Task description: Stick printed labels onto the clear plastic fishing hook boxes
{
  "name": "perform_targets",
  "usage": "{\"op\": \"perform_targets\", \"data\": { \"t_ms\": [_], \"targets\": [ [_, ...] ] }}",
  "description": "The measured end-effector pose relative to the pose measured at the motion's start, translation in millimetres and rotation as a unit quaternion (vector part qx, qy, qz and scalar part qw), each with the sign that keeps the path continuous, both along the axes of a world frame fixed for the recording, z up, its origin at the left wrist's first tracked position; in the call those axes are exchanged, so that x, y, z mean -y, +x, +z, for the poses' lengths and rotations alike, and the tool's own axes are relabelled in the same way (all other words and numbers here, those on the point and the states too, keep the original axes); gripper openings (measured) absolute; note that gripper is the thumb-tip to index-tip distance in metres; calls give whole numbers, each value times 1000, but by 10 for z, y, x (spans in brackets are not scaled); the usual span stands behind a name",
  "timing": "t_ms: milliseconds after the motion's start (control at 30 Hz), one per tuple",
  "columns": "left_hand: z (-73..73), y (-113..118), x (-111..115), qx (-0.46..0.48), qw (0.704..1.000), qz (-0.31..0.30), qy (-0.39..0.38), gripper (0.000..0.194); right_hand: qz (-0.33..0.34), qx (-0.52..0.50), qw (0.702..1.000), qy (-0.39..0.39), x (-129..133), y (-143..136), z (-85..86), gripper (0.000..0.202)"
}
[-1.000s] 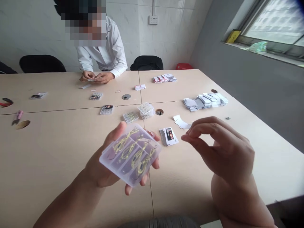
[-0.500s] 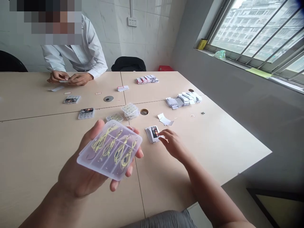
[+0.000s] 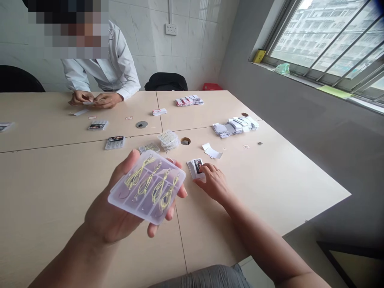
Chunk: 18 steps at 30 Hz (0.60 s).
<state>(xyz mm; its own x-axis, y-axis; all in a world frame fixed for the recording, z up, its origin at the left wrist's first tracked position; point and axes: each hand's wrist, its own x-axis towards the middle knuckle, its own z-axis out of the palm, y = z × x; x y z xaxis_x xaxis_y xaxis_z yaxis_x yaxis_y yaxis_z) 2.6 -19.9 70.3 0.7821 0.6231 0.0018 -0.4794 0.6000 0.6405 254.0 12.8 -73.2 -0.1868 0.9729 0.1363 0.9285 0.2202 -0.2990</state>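
Note:
In my left hand (image 3: 117,208) lies a clear plastic box (image 3: 127,198), gripped along its edges and tilted toward me. Several fishing hooks with coiled yellow-green line (image 3: 145,184) sit in its compartments. My right hand (image 3: 213,182) is at a small stack of white cards (image 3: 191,170), its fingertips touching the top one, which carries a dark printed picture (image 3: 197,165). Thumb and fingers are apart, and part of the stack is hidden beneath them. Just beyond the held box are a pile of similar clear boxes (image 3: 168,140) and one lower box (image 3: 149,148).
Across the table (image 3: 270,176), a person in a white shirt (image 3: 126,72) handles a small white piece. Dark-labelled boxes (image 3: 115,143) lie at left. Bent white paper (image 3: 212,152), white card piles (image 3: 235,127) and red-marked cards (image 3: 189,101) lie farther off. A cable hole (image 3: 185,141) opens mid-table.
My right hand has come down and closer onto the card stack, its fingertips now over the printed card. My left hand still holds the box. The view has shifted slightly left.

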Motion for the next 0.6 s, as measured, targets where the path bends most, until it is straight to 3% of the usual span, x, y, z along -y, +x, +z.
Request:
{"op": "perform_targets", "data": {
  "t_ms": [267, 600],
  "targets": [
    [0, 18, 25, -8, 1000, 4, 5, 61, -24, 7, 1000, -8, 9, -30, -2, 27],
    [14, 16, 39, 8, 1000, -2, -1, 62, 11, -12, 998, 56, 16, -14, -51, 23]
  ]
}}
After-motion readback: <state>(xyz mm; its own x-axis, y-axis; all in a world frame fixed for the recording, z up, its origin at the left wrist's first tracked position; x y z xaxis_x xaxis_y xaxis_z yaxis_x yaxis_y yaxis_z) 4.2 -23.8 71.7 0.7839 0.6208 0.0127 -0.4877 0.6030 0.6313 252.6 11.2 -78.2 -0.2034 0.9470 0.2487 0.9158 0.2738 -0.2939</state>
